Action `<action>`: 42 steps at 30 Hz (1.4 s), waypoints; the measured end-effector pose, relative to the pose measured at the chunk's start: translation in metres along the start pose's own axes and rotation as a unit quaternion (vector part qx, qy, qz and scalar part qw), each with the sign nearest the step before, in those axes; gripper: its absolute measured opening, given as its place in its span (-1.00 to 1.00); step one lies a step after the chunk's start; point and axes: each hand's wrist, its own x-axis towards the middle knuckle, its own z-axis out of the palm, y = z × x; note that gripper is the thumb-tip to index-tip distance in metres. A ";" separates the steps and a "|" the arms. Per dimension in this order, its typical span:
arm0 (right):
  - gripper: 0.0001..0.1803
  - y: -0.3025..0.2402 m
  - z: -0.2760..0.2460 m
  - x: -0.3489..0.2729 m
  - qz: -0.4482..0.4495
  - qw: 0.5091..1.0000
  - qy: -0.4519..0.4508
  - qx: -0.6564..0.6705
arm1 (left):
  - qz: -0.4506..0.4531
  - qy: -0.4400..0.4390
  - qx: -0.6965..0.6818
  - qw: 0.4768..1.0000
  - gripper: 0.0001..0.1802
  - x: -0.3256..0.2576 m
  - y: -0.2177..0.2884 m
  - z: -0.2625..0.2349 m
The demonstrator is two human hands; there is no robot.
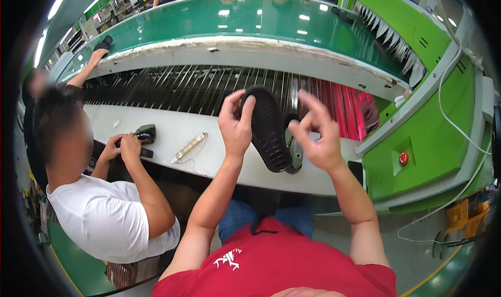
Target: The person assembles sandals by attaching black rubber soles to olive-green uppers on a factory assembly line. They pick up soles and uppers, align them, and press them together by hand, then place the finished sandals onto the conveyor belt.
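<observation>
My left hand (236, 122) grips a black shoe (267, 130) by its upper end, thumb against the edge, with the ridged sole facing me. My right hand (319, 135) is off to the right of the shoe. Its fingers are apart and partly bent, the index finger smeared by motion, and I see nothing held in it. Between the shoe and my right hand, a grey-green and black item (296, 153) shows in part behind the sole; its kind is hidden. A white tool-like stick (189, 147) with a thin thread lies on the white bench (219, 138) to the left.
Beyond the bench runs a roller conveyor (198, 88), with a green belt (209, 23) above it. A green machine (417, 161) with a red button (404, 158) stands at right. At left, a co-worker in a white shirt (109, 218) handles a dark shoe (146, 134).
</observation>
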 end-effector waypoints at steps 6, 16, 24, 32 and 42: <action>-0.46 -0.059 -0.005 0.054 -0.059 0.997 -0.012 -0.052 | 0.090 -0.035 -0.026 0.995 -0.69 0.031 0.072 0.016; -0.40 -0.067 -0.012 0.083 -0.062 0.993 -0.029 -0.101 | 0.110 -0.033 -0.020 0.993 -0.68 0.039 0.088 0.020; -0.29 -0.033 -0.022 0.194 0.129 0.979 -0.137 0.073 | 0.014 -0.073 0.041 0.996 -0.69 0.023 0.044 0.006; -0.28 -0.038 -0.008 0.156 0.052 0.955 -0.263 0.124 | -0.008 -0.070 0.081 0.994 -0.67 0.018 0.024 -0.008; -0.17 -0.059 0.001 0.170 0.010 0.811 -0.411 0.416 | -0.026 -0.084 0.084 0.993 -0.67 0.003 0.016 0.003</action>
